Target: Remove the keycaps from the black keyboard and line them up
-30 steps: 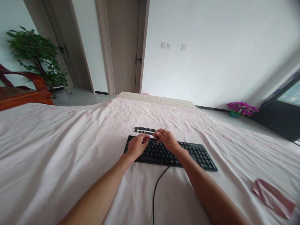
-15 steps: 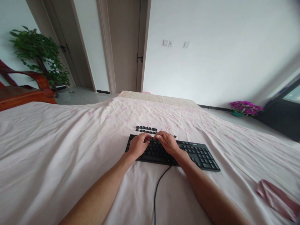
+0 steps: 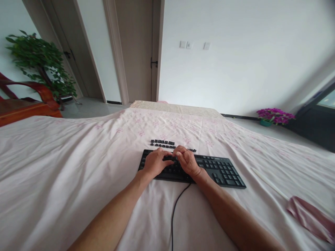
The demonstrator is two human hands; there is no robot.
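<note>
While loose keys (image 3: 162, 143) are lying just beyond the grip, left hand (image 3: 155, 163) and right hand (image 3: 187, 161) are curling over the mostly full keyboard (image 3: 222, 170), pinching I cannot tell what.

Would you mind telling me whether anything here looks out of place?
Yes: loose black keycaps lie in two short rows on the sheet just beyond the keyboard, instead of sitting in it.
</note>
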